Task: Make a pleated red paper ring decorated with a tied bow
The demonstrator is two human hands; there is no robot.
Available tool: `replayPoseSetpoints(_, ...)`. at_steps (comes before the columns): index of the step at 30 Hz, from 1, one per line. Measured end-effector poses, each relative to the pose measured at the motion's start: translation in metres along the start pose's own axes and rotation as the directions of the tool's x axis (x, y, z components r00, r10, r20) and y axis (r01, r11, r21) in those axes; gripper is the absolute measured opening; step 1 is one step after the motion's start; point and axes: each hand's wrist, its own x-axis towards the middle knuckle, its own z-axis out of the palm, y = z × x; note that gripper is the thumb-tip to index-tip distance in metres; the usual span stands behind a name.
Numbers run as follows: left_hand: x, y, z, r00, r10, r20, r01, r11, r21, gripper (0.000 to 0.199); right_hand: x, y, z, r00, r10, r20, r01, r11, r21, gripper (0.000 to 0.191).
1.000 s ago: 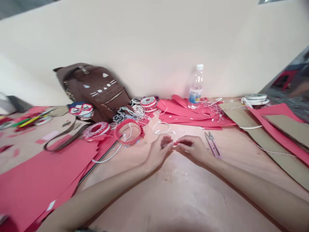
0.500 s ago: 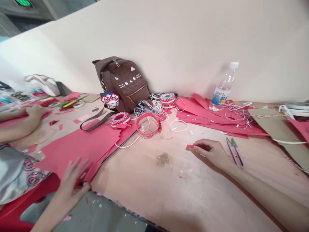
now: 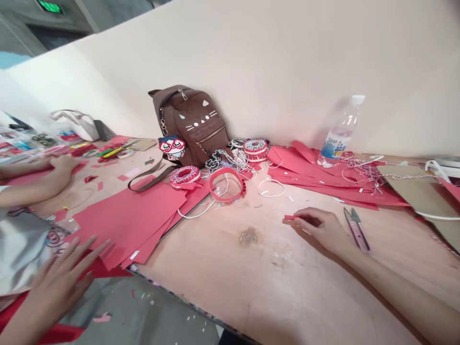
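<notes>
Between the thumb and fingers of my right hand (image 3: 318, 227) is a small red paper strip (image 3: 290, 218), held just over the wooden table (image 3: 230, 278). Pink-handled thread snips (image 3: 357, 230) lie beside that wrist, blades apart. My left hand (image 3: 66, 275) has its fingers spread at the front edge of the red paper sheets (image 3: 132, 215); whether it touches them I cannot tell. A small white paper piece (image 3: 134, 255) rests on the sheets' corner. Farther back stand a red ring band (image 3: 226, 197) and a white cord loop (image 3: 272, 194).
A brown backpack (image 3: 196, 124) leans on the wall, with cord rolls (image 3: 185, 177) before it. To the right, a plastic bottle (image 3: 338, 136) stands by stacked red paper (image 3: 316, 179). Another person's arm (image 3: 39, 182) rests at left. The table edge (image 3: 187, 299) runs diagonally in front.
My left hand has moved left and toward me, away from the sheets' corner, uncovering the white piece there. My right hand keeps the red strip; the whole view has shifted slightly.
</notes>
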Motion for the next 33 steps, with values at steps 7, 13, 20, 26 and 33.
replayPoseSetpoints(7,0.072,-0.022,-0.03,0.907,0.056,0.418,0.078,0.952,-0.296,0.071,-0.002,0.004,0.0,1.0,-0.027,-0.015,0.026,0.998,-0.065,0.026)
replayPoseSetpoints(13,0.109,-0.022,-0.04,0.925,-0.048,0.376,0.201,0.903,-0.379,0.083,-0.002,0.002,0.0,0.999,-0.036,0.006,0.036,0.995,-0.091,0.023)
replayPoseSetpoints(20,0.074,0.04,-0.037,0.99,0.109,0.093,-0.067,0.926,-0.37,0.043,-0.004,-0.005,-0.002,0.998,-0.06,0.016,0.061,0.994,-0.096,0.026)
replayPoseSetpoints(26,0.05,0.093,-0.047,0.936,0.283,0.209,-0.219,0.933,-0.286,0.029,-0.005,-0.006,-0.002,0.998,-0.054,0.021,0.056,0.994,-0.097,0.031)
replayPoseSetpoints(33,0.046,0.099,-0.056,0.939,0.26,0.223,-0.187,0.935,-0.303,0.048,-0.003,-0.004,-0.002,0.992,-0.122,0.041,0.125,0.987,-0.096,0.026)
